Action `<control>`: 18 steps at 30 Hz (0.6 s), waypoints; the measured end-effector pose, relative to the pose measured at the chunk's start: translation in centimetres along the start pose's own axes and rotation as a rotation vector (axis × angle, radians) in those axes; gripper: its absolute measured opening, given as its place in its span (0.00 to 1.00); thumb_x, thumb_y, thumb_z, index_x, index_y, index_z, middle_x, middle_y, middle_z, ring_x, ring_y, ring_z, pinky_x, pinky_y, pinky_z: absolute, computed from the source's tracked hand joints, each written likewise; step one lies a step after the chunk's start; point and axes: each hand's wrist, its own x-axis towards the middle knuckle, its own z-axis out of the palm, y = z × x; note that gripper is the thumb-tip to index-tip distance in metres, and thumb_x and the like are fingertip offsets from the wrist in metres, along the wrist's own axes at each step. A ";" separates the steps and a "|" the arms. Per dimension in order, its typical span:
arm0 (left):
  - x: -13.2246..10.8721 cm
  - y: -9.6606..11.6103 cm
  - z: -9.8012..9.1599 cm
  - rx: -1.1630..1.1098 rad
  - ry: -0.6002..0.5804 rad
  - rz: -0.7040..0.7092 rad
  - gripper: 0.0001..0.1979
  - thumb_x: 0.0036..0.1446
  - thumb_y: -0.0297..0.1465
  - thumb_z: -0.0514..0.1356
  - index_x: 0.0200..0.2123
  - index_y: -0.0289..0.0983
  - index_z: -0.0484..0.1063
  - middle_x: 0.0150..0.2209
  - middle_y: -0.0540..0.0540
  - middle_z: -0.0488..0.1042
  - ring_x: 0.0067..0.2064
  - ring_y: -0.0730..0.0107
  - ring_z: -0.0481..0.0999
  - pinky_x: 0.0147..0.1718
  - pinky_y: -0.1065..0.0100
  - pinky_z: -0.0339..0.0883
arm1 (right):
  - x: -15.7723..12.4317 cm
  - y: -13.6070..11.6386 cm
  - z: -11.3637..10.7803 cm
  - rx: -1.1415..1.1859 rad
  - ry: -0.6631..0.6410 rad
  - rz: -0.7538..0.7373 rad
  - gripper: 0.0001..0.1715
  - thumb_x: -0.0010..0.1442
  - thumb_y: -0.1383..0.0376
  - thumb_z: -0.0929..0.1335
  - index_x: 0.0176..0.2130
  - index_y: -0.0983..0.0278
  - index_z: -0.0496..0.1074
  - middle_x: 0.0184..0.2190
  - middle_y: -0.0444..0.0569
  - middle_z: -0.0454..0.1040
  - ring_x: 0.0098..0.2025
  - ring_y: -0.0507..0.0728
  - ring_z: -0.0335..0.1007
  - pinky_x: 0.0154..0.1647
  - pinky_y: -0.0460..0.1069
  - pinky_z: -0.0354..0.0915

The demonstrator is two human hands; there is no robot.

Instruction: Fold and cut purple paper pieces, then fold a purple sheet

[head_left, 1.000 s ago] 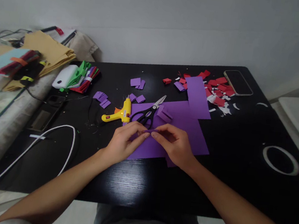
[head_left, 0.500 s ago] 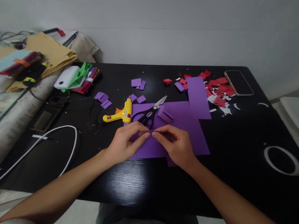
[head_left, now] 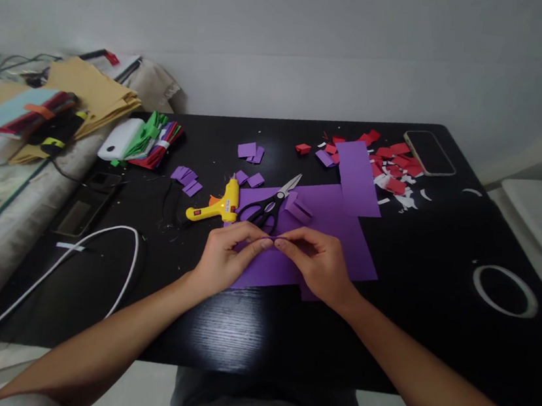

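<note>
Between my two hands is a small purple paper piece [head_left: 273,237], pinched at both ends and mostly hidden by the fingers. My left hand [head_left: 229,254] has thumb and forefinger closed on its left end. At the other end, my right hand [head_left: 319,261] grips it the same way. Both hands hover over a large purple paper sheet [head_left: 354,253]. Just beyond the fingers lie black-handled scissors [head_left: 270,207] and a folded purple paper piece [head_left: 298,209]. A yellow glue gun [head_left: 218,206] rests left of the scissors.
Small purple paper pieces [head_left: 187,179] lie on the black table [head_left: 363,339]. Red and white scraps [head_left: 398,172] and a phone [head_left: 430,153] are at the back right. A white ring [head_left: 506,291] sits at right, a white cable [head_left: 133,258] at left.
Both hands keep their pinch on the purple paper piece, almost in place. The view has shifted very slightly; nothing else on the table has moved.
</note>
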 end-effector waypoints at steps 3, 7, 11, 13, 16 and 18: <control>0.0 -0.1 0.0 0.003 0.003 -0.013 0.04 0.64 0.30 0.67 0.35 0.37 0.81 0.31 0.49 0.82 0.33 0.70 0.80 0.36 0.70 0.73 | 0.1 0.2 0.0 0.034 -0.011 0.015 0.11 0.58 0.55 0.78 0.34 0.59 0.83 0.32 0.46 0.84 0.36 0.58 0.81 0.42 0.52 0.75; 0.0 -0.3 0.0 0.013 0.013 -0.038 0.04 0.63 0.30 0.67 0.35 0.37 0.81 0.31 0.49 0.82 0.33 0.72 0.79 0.36 0.71 0.72 | 0.3 0.3 -0.2 0.100 -0.036 0.041 0.11 0.58 0.55 0.78 0.37 0.59 0.83 0.35 0.47 0.85 0.39 0.58 0.82 0.44 0.52 0.76; 0.0 -0.3 0.1 0.016 0.009 -0.056 0.04 0.63 0.31 0.67 0.35 0.37 0.81 0.30 0.49 0.81 0.32 0.71 0.78 0.35 0.71 0.71 | 0.4 0.2 -0.2 0.104 -0.030 0.046 0.10 0.58 0.56 0.78 0.37 0.59 0.83 0.35 0.47 0.84 0.39 0.58 0.82 0.45 0.52 0.76; 0.0 -0.3 0.1 0.012 0.003 -0.058 0.05 0.63 0.31 0.67 0.35 0.37 0.81 0.30 0.49 0.81 0.31 0.71 0.78 0.34 0.71 0.71 | 0.3 0.3 -0.1 0.069 -0.011 0.026 0.10 0.58 0.56 0.78 0.35 0.59 0.82 0.33 0.46 0.84 0.38 0.58 0.81 0.43 0.52 0.75; 0.0 -0.3 0.2 0.007 -0.001 -0.049 0.05 0.64 0.31 0.66 0.34 0.37 0.81 0.30 0.49 0.81 0.32 0.71 0.79 0.35 0.70 0.72 | 0.3 0.3 0.0 0.020 0.005 0.006 0.10 0.60 0.56 0.77 0.34 0.60 0.82 0.33 0.46 0.84 0.37 0.58 0.81 0.43 0.52 0.75; 0.0 -0.3 0.1 0.014 -0.002 -0.036 0.05 0.64 0.31 0.66 0.35 0.37 0.81 0.31 0.48 0.82 0.33 0.70 0.79 0.36 0.70 0.72 | 0.2 0.3 0.0 0.014 0.009 0.010 0.10 0.60 0.56 0.77 0.34 0.60 0.82 0.33 0.47 0.84 0.37 0.58 0.81 0.44 0.53 0.75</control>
